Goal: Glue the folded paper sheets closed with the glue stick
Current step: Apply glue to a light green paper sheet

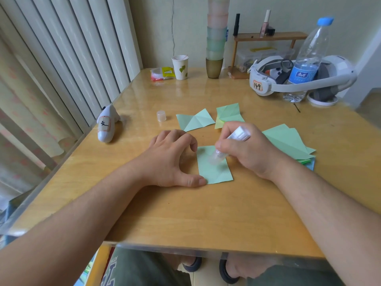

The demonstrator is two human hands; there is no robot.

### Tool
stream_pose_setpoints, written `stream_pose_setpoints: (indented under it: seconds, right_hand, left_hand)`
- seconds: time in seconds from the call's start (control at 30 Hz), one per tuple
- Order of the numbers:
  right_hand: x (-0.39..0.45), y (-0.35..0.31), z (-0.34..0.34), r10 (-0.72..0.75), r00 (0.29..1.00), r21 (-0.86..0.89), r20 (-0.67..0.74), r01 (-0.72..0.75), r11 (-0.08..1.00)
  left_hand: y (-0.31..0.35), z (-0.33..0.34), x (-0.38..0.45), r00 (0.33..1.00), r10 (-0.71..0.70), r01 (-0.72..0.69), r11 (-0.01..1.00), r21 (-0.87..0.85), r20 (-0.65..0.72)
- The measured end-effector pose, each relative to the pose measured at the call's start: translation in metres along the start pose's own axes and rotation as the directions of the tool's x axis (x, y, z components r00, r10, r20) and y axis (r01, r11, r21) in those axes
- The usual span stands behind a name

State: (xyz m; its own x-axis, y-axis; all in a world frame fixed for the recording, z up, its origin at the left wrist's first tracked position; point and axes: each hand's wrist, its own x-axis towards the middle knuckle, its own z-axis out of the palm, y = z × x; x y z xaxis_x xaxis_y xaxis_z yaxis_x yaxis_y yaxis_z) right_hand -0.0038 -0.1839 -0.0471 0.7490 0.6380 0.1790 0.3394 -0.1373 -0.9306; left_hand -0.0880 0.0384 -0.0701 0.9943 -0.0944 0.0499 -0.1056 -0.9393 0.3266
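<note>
Landmark: green folded sheet (214, 168) on the tabletop (206, 213).
Right hand (245, 149): glue stick (228, 144) gripped, tilted, tip on the sheet.
Left hand (173, 155): at the sheet's left edge, thumb pinning its near corner, fingers loosely curled, nothing gripped.

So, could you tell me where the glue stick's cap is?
The cap stands on the table, left of the unfolded green sheets, beyond the left hand.
</note>
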Motion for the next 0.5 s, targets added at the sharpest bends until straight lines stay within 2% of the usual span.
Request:
stream_pose_setpoints:
  seconds: [0.1, 0.5]
  right_hand:
    - [-0.0014, 0.0004, 0.0101, 0.023, 0.998, -0.142, 0.054, -0.015, 0.99]
    - [-0.0019, -0.0022, 0.0139, 0.063, 0.997, -0.279, 0.045, -0.048, 0.959]
  left_hand:
    - [-0.0002, 0.0, -0.0001, 1.0, 0.002, -0.002, 1.0, 0.003, 0.002]
    - [-0.0009, 0.0, 0.0003, 1.0, 0.003, -0.003, 1.0, 0.006, 0.008]
